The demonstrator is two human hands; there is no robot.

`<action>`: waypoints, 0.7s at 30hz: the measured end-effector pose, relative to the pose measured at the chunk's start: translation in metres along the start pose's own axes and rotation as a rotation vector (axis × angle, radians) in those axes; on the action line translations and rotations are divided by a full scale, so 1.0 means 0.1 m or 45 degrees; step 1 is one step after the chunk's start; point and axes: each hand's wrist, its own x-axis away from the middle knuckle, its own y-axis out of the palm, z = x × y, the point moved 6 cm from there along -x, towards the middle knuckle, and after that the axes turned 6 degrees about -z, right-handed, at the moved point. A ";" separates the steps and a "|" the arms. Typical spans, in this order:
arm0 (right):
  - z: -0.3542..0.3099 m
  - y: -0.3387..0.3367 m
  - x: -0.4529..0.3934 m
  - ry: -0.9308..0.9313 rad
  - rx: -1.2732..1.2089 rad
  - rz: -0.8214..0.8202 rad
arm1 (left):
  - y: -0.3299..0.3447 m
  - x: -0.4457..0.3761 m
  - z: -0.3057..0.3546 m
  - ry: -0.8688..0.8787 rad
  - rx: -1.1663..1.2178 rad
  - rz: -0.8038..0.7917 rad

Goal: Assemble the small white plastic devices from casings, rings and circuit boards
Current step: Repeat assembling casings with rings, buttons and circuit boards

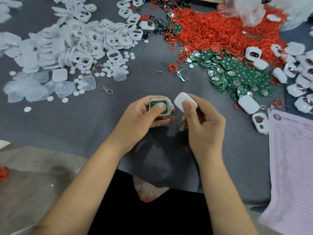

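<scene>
1. The left hand (144,114) holds a small white casing (160,106) with a green circuit board (158,106) lying inside it. The fingers curl under the casing and the thumb presses on top of the board.
2. The right hand (201,122) pinches a plain white cover (185,103) between thumb and fingers. The cover sits just beside the casing, at its 3 o'clock side, tilted and not yet on.
3. Both parts are up in the air above the grey tabletop (84,126), near the person.
4. These parts look light and hard, like thin plastic. They are smooth, so they could slip. Holding them by the edges is best.
5. The board looks thin and easy to hurt, so a soft push with the thumb is enough.
6. The cover probably has to line up with the casing rim and click shut. I cannot see the clips, so that is a guess.
7. At 1 o'clock lie more green boards (240,75) and a big pile of red rings (220,31). At 10 o'clock lies a pile of white casing parts (81,41).
</scene>
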 end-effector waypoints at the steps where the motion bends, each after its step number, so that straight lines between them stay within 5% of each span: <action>1: 0.01 0.00 0.00 0.031 -0.045 0.008 | 0.00 0.00 -0.01 -0.011 0.005 0.007; 15: 0.04 0.10 0.03 0.186 -0.360 -0.150 | 0.01 -0.04 -0.03 -0.100 0.121 0.011; 21: -0.14 0.13 0.06 -0.119 0.065 -0.226 | 0.05 -0.02 0.00 -0.134 0.085 -0.066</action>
